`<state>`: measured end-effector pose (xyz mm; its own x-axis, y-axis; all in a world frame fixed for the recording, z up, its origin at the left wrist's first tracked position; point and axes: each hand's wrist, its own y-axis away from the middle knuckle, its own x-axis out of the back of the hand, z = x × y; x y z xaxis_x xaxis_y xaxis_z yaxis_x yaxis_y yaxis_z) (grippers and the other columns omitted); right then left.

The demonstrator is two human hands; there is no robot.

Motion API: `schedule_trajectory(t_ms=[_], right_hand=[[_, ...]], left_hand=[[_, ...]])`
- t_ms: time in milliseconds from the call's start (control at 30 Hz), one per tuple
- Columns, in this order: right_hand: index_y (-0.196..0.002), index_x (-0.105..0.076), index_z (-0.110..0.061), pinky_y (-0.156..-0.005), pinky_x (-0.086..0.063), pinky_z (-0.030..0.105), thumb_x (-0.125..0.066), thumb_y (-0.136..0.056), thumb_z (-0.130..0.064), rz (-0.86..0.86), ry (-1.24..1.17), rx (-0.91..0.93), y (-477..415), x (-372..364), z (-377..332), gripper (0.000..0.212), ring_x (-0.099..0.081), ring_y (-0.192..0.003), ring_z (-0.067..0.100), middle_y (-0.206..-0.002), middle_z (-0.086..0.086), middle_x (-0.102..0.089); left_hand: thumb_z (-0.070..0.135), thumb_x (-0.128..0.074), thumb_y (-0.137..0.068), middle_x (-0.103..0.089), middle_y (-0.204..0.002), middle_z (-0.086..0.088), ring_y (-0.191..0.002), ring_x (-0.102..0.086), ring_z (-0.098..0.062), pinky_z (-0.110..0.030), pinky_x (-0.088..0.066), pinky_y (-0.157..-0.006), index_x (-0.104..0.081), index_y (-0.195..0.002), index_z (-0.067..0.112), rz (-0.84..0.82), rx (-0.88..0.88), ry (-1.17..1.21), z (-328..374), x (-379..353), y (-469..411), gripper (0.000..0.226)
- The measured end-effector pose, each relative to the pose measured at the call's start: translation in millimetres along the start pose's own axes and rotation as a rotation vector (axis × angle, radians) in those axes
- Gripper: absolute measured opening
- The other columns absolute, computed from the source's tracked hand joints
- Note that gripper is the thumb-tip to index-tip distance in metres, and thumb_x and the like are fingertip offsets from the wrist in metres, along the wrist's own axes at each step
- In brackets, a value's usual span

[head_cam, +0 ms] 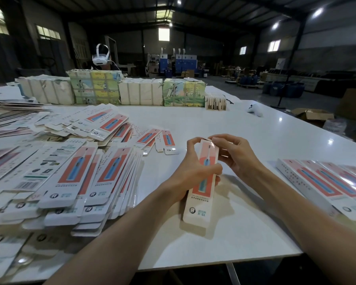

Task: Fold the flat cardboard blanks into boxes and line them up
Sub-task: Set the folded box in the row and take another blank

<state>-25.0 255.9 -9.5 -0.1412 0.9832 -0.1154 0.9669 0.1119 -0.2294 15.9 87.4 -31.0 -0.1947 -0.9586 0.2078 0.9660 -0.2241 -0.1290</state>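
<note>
Box (200, 193) sits clamped in left fingers (191, 145), right fingers (224, 139) pinching its far flap.

Flat blanks (74, 179) lie left on the table (245, 128), folded boxes (325, 184) right.

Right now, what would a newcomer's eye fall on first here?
Both hands hold a red-and-white box at centre: the left hand grips its middle, the right hand pinches its far end. Heaps of flat blanks cover the left of the table, and finished boxes line up at its right edge.
</note>
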Motion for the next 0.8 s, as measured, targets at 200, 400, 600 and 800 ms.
schedule_trajectory(t_ms=[200,400,600,800], right_hand=[[-0.103,-0.08,-0.002,-0.071,-0.063,0.031,-0.066,-0.102,-0.011,0.018,-0.008,-0.021,2.0,0.9,-1.6,0.017,-0.078,-0.086,0.026,-0.095,0.013,-0.079],[-0.099,-0.084,-0.008,-0.073,-0.063,0.03,-0.066,-0.102,-0.012,-0.017,0.046,0.005,2.8,2.4,-2.4,0.018,-0.079,-0.092,0.03,-0.101,0.017,-0.08],[-0.102,-0.085,-0.014,-0.078,-0.062,0.029,-0.065,-0.103,-0.014,-0.088,0.093,0.065,4.1,5.4,-2.8,0.02,-0.078,-0.101,0.03,-0.105,0.015,-0.08],[-0.128,-0.067,-0.009,-0.085,-0.064,0.033,-0.072,-0.1,-0.017,-0.102,0.027,0.052,6.1,-3.8,-2.5,0.03,-0.077,-0.105,0.03,-0.11,0.015,-0.079]], left_hand=[[0.024,-0.086,-0.081,-0.061,-0.115,0.002,-0.085,-0.079,-0.012,-0.023,-0.061,-0.061,-0.019,-0.129,0.07,-0.006,-0.025,0.015,0.0,0.4,1.0,0.095],[0.025,-0.086,-0.083,-0.062,-0.12,0.0,-0.087,-0.079,-0.021,-0.028,-0.064,-0.065,-0.018,-0.14,0.067,-0.015,-0.006,-0.006,1.9,1.6,2.7,0.098],[0.025,-0.084,-0.085,-0.065,-0.114,-0.002,-0.085,-0.079,-0.016,-0.025,-0.062,-0.063,-0.028,-0.134,0.061,-0.02,-0.009,0.014,2.0,1.5,3.3,0.082],[0.025,-0.082,-0.088,-0.068,-0.114,-0.009,-0.08,-0.08,-0.022,-0.03,-0.063,-0.065,-0.027,-0.135,0.06,0.026,0.022,0.106,5.0,4.7,1.6,0.081]])
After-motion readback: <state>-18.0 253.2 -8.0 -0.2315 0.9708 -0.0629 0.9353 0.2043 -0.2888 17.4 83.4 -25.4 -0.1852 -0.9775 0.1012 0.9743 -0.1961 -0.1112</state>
